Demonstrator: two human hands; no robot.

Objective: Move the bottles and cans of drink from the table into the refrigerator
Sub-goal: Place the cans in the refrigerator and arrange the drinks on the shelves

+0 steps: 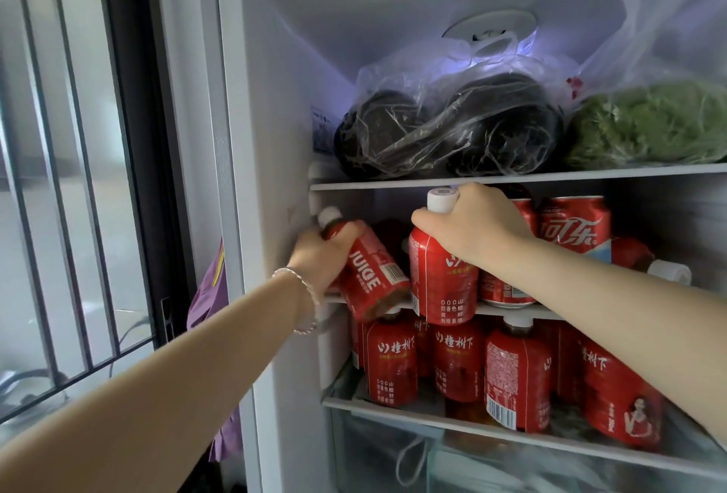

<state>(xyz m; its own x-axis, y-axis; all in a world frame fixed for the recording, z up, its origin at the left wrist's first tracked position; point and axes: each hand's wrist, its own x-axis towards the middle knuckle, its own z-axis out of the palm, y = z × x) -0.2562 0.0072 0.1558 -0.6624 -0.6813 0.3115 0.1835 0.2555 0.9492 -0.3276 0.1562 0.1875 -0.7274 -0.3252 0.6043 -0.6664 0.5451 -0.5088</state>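
The refrigerator (275,138) stands open in front of me. My left hand (320,256) grips a red juice bottle (371,276) with a white cap, tilted to the left at the left end of the middle shelf (507,311). My right hand (472,223) holds the shoulder of an upright red juice bottle (442,288) just below its white cap. Red cola cans (574,229) stand behind my right wrist. One more bottle (649,260) lies on its side at the right. Several red juice bottles (393,366) fill the shelf below.
The top shelf (511,179) carries a clear bag of dark vegetables (448,126) and a bag of green leaves (649,122). A drawer (385,449) sits under the lowest shelf. A barred window (59,177) and purple cloth (212,296) are to the left.
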